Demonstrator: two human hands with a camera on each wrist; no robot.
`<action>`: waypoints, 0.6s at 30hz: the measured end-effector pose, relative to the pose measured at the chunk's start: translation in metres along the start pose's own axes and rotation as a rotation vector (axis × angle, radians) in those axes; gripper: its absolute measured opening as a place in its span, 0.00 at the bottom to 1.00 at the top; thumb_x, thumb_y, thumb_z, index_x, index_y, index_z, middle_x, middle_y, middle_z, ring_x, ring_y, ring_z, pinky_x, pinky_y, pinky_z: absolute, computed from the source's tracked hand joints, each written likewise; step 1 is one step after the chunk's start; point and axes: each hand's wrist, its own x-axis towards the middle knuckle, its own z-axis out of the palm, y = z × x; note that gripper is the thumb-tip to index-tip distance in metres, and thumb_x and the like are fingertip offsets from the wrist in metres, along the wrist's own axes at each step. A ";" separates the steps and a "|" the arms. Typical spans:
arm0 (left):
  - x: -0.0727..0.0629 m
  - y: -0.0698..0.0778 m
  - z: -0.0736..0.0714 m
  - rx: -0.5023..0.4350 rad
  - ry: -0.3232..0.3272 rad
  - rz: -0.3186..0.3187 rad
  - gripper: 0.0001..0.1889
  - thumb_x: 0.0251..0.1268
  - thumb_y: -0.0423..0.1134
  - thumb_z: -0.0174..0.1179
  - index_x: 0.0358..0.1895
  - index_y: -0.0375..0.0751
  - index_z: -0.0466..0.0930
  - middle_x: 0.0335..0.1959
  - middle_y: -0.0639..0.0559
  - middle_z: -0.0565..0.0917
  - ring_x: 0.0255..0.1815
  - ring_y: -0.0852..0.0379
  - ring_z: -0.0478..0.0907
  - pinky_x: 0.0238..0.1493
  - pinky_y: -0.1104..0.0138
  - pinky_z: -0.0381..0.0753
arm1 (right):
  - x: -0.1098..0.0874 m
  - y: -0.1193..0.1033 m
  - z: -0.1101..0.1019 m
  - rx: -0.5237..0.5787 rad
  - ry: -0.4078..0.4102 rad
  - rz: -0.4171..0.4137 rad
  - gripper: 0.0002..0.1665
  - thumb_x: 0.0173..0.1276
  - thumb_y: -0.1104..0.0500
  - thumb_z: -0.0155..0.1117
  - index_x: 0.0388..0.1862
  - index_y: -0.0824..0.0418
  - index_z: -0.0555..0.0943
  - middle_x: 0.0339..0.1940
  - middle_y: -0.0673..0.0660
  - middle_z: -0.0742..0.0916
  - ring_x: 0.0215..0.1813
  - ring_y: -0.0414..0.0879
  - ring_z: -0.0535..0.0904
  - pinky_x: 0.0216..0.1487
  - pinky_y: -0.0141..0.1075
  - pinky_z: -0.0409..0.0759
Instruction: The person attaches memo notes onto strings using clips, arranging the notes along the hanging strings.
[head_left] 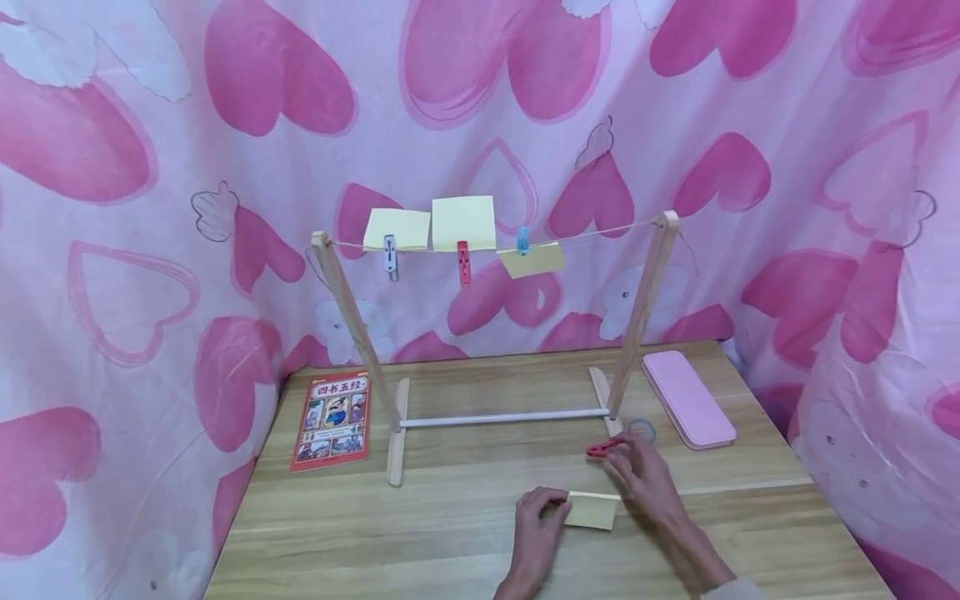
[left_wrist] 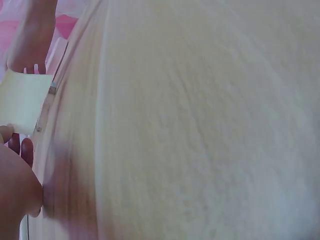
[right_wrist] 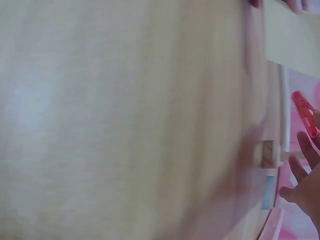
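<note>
My left hand (head_left: 538,533) pinches a pale yellow paper note (head_left: 592,511) by its left edge, above the front of the table. Up and to the right, my right hand (head_left: 647,477) holds a red clothespin (head_left: 602,449) between thumb and fingers, its end pointing left. In the right wrist view the red clothespin (right_wrist: 305,112) shows beside the spread fingers (right_wrist: 299,169). The left wrist view has the note (left_wrist: 22,100) upright in the left fingers, with the right forearm behind it.
A wooden frame (head_left: 641,317) carries a string with three yellow notes (head_left: 463,223) on white, red and blue clothespins. A red comic-style book (head_left: 332,421) lies left. At right lie a pink case (head_left: 690,400) and a roll of tape (head_left: 642,430). Heart-patterned curtains (head_left: 480,83) surround the table (head_left: 337,533).
</note>
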 end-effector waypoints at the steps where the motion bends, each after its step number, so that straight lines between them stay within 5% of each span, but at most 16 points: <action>1: 0.000 0.001 0.000 -0.029 0.005 -0.009 0.05 0.72 0.38 0.73 0.46 0.53 0.92 0.42 0.58 0.92 0.51 0.65 0.82 0.65 0.63 0.76 | 0.001 -0.003 -0.003 0.020 -0.012 0.030 0.20 0.82 0.61 0.68 0.67 0.67 0.80 0.58 0.62 0.91 0.64 0.66 0.86 0.70 0.63 0.79; 7: 0.004 0.015 -0.004 -0.139 0.030 -0.098 0.05 0.70 0.37 0.74 0.45 0.50 0.92 0.40 0.58 0.91 0.46 0.65 0.83 0.59 0.68 0.78 | 0.007 -0.016 -0.019 0.012 -0.009 0.067 0.22 0.82 0.58 0.68 0.70 0.63 0.82 0.56 0.58 0.92 0.68 0.56 0.84 0.72 0.53 0.78; 11: 0.011 0.029 -0.009 -0.185 0.036 -0.186 0.04 0.72 0.40 0.74 0.45 0.50 0.92 0.41 0.60 0.90 0.47 0.63 0.83 0.59 0.68 0.76 | 0.017 -0.029 -0.032 0.000 0.038 0.040 0.22 0.79 0.59 0.72 0.68 0.62 0.84 0.56 0.60 0.92 0.65 0.33 0.80 0.68 0.28 0.73; 15: 0.019 0.043 -0.013 -0.195 0.061 -0.219 0.05 0.73 0.42 0.73 0.46 0.50 0.93 0.44 0.59 0.90 0.51 0.60 0.82 0.58 0.66 0.76 | 0.031 -0.055 -0.051 0.048 0.112 -0.080 0.19 0.71 0.68 0.77 0.60 0.65 0.87 0.54 0.62 0.92 0.62 0.19 0.75 0.66 0.15 0.67; 18: 0.029 0.059 -0.017 -0.188 0.095 -0.235 0.05 0.72 0.43 0.74 0.46 0.50 0.93 0.44 0.59 0.89 0.51 0.59 0.80 0.57 0.65 0.77 | 0.047 -0.083 -0.070 0.082 0.162 -0.249 0.22 0.60 0.78 0.78 0.53 0.69 0.88 0.55 0.58 0.90 0.65 0.25 0.77 0.72 0.18 0.68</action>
